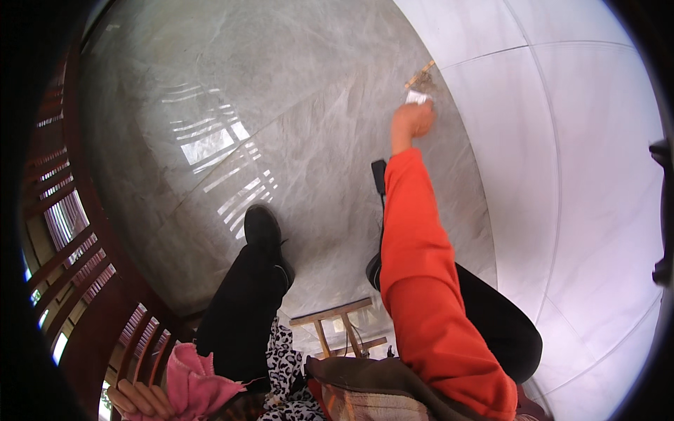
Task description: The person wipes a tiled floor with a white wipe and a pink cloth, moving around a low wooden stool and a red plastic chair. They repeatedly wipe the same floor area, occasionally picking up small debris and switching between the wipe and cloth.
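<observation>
My right hand (414,120), at the end of an orange-red sleeve, reaches far forward and low near the foot of the wall. Its fingers close on a small white piece (419,97), which looks like paper or tissue. Just beyond it, a thin yellowish strip (419,74) and a patch of brown debris (424,82) lie on the floor. At the lower left edge, my left hand (141,401) has its fingers curled at a pink cloth (195,376) and grips it. The palm is hidden.
Glossy grey floor tiles (316,131) meet a white tiled wall (511,131) on the right. A dark red slatted wooden railing (100,231) runs along the left. A black corded block (378,176) lies beside my right forearm. A wooden frame (337,321) stands between my legs.
</observation>
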`<state>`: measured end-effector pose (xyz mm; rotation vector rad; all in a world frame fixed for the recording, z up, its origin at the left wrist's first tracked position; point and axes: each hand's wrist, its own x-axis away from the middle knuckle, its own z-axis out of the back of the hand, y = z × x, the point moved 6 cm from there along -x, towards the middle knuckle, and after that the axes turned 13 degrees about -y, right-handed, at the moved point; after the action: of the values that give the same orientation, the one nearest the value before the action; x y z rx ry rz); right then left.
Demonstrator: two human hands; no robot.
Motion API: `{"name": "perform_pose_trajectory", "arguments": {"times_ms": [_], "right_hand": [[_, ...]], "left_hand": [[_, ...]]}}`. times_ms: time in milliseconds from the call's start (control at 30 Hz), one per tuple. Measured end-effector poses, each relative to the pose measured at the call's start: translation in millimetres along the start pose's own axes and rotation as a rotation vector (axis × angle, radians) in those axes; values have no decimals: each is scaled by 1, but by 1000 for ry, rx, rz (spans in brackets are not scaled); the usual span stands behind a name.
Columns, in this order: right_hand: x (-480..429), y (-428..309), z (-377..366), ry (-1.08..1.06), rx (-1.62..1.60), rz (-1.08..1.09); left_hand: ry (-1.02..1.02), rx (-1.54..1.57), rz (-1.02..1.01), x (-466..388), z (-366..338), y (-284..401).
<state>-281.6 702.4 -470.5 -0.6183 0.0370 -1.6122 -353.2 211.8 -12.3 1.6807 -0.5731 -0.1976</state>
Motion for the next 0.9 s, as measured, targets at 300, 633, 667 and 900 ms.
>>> {"name": "perform_pose_trajectory", "arguments": {"times_ms": [300, 633, 667, 900], "right_hand": [[44, 49, 31, 152, -242, 158], [1, -13, -20, 23, -169, 198], [-4, -15, -20, 43, -248, 200], [25, 182, 39, 351, -904, -15]], "left_hand": [[14, -10, 38, 9, 1, 3], [74, 67, -32, 18, 10, 7], [52, 53, -4, 18, 9, 6], [113, 26, -33, 12, 20, 6]]}}
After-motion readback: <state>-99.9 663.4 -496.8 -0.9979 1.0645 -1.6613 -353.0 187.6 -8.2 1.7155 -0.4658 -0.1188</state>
